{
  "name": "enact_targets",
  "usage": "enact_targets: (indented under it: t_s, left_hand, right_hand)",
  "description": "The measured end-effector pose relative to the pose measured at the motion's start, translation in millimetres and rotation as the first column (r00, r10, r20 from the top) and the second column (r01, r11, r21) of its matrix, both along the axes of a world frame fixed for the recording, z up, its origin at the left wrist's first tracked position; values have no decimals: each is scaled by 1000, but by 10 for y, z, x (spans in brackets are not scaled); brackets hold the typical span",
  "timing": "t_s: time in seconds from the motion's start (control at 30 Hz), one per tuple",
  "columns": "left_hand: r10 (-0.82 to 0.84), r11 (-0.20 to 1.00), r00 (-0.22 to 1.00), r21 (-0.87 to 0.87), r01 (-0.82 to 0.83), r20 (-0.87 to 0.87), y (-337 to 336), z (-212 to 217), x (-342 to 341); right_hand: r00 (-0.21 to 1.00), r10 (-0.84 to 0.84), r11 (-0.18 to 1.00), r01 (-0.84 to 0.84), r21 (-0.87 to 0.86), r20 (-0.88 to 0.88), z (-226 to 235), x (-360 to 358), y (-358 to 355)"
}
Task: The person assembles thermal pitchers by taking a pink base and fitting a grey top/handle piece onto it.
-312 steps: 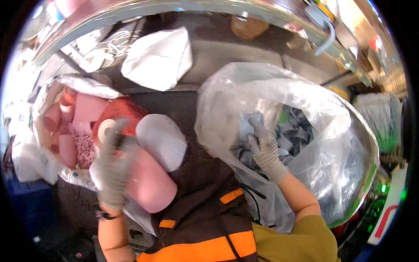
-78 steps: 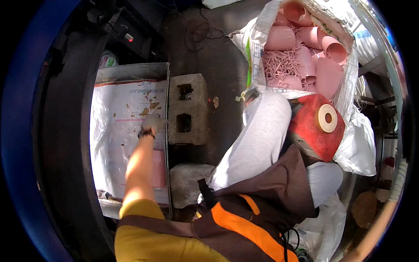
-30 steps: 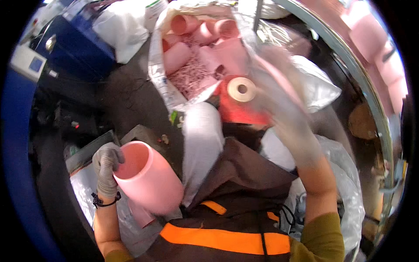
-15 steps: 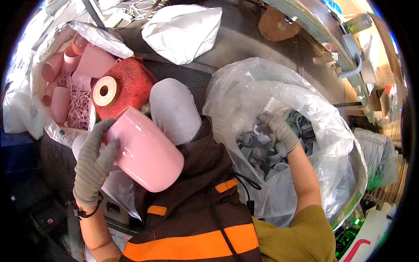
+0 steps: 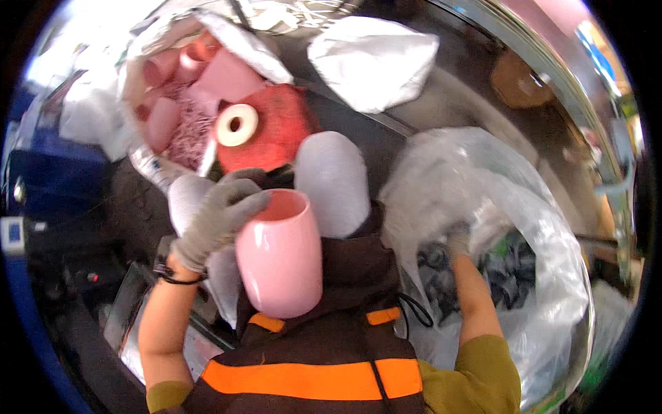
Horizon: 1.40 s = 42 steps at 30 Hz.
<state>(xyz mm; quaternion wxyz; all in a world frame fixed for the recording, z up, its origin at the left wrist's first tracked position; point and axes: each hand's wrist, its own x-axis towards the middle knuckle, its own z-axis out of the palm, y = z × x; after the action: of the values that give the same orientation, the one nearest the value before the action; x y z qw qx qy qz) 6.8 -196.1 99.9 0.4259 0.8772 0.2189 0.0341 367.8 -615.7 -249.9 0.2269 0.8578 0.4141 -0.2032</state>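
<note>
My left hand (image 5: 219, 219), in a grey knit glove, grips a glossy pink cup (image 5: 279, 259) by its rim. The cup stands nearly upright above my lap, its open mouth facing up. On the right, my right hand (image 5: 459, 240) reaches into a clear plastic bag (image 5: 562, 276) among dark grey curled pieces (image 5: 509, 272). Its fingers are blurred and mostly hidden there, so whether they hold a piece does not show.
At the upper left a white sack (image 5: 141, 155) holds pink cups (image 5: 227, 79) and thin pink sticks (image 5: 189, 138). Beside it is a red patterned cloth (image 5: 283, 127) with a cream ring-shaped spool (image 5: 236, 125). A white bag (image 5: 372, 62) lies on the floor ahead.
The pink cup has turned from tilted to nearly upright, its mouth now showing. My right hand has sunk further among the grey pieces. The whole view has shifted.
</note>
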Motion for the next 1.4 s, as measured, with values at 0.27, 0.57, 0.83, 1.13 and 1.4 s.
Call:
enact_targets:
  t_s: [0.27,0.57,0.83,1.13,1.4]
  left_hand:
    - [474,878,869,-11,-478,140,-349,-95,-109]
    - [455,747,867,-617,-248,201,70,-300,-308]
    - [458,-50,876,-980,194,150,-378,-346,-252]
    - [688,-160,726,-980,120,-23,-317,-532,-382]
    - [679,-185,733,-976,114,-43,-286,-696,-427]
  right_hand:
    - [999,36,836,-52,-547,-40,-181,-38,-775]
    - [999,16,984,-23,176,39,1912,-418,257]
    - [263,239,462,816,348,-935,3862,-1425,2338]
    - [-29,10,729,684,-13,-1000,3855,-1861,3022]
    - [16,121,731,675,100,-993,3594,-1918,3033]
